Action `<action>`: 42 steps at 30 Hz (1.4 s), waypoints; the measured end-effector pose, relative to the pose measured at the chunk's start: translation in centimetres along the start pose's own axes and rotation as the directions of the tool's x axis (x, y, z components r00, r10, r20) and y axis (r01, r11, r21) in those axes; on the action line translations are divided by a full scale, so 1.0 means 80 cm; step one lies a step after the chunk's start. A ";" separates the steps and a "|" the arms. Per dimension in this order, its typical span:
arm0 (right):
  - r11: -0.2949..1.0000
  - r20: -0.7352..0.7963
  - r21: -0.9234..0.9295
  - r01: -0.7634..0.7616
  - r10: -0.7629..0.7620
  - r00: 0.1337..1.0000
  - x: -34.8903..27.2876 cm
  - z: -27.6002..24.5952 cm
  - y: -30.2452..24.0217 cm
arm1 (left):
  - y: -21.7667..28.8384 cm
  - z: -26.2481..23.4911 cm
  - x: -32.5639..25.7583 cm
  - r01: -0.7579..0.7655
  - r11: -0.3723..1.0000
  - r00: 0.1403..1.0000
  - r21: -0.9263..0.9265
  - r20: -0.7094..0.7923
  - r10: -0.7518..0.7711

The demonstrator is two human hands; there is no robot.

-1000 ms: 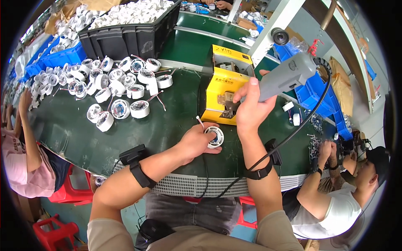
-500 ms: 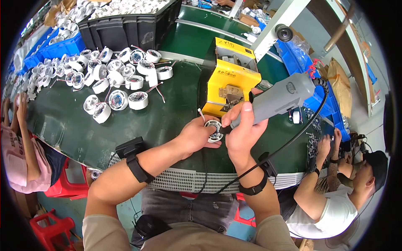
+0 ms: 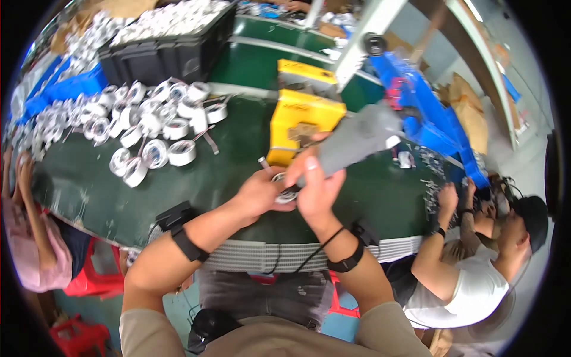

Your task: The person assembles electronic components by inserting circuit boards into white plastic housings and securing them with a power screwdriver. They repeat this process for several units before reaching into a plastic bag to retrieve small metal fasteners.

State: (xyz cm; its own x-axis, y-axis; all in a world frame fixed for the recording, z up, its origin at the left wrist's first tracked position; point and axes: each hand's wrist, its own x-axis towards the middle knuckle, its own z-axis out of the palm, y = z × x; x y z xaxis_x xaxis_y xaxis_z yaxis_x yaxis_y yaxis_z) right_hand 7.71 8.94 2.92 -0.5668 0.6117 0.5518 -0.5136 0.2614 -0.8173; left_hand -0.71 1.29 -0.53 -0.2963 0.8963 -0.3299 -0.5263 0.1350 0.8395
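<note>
My left hand (image 3: 260,193) pinches a small round white housing (image 3: 288,195) above the green table, and a short white cable stands up beside it. In my right hand (image 3: 318,187) is a grey electric screwdriver (image 3: 364,138), held at a slant with its nose down at the housing. Fingers and blur hide whether its bit touches a screw. Just beyond both hands is a yellow box-shaped machine (image 3: 306,113) with a metal bracket on its front. Black bands with small dark boxes are strapped round both my forearms.
Several white round housings with cables (image 3: 156,153) are piled on the green tabletop (image 3: 223,178) at left. Behind them are a black crate (image 3: 163,59) and a blue bin (image 3: 74,83). Blue trays (image 3: 425,113) and loose screws lie at right. People sit at both sides.
The whole view has shifted left and blurred. The screwdriver's rear end has swung a little left relative to the hands. Both hands keep their hold on the housing and screwdriver.
</note>
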 end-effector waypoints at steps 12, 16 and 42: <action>-0.146 -0.202 -0.956 -0.253 -0.296 0.934 0.105 -0.359 0.042 | 0.113 -0.099 -0.073 0.338 0.061 0.360 0.939 -0.189 0.914; -0.011 -0.362 -0.929 -0.369 0.221 0.906 0.091 -0.374 0.043 | 0.117 -0.095 -0.071 0.187 0.120 0.181 0.975 -0.155 0.971; 0.785 0.305 -0.075 -0.615 0.605 0.736 -0.029 -0.104 -0.021 | 0.037 -0.019 -0.030 -0.379 0.914 0.848 0.142 0.449 0.282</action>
State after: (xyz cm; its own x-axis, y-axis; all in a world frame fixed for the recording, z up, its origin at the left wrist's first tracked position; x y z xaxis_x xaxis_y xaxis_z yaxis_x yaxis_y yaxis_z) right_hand 15.27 13.30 1.63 -0.9241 0.3803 -0.0376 -0.0068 -0.1148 -0.9934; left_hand -2.79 -1.11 2.10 -0.0419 0.9877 0.1508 -0.2557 -0.1565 0.9540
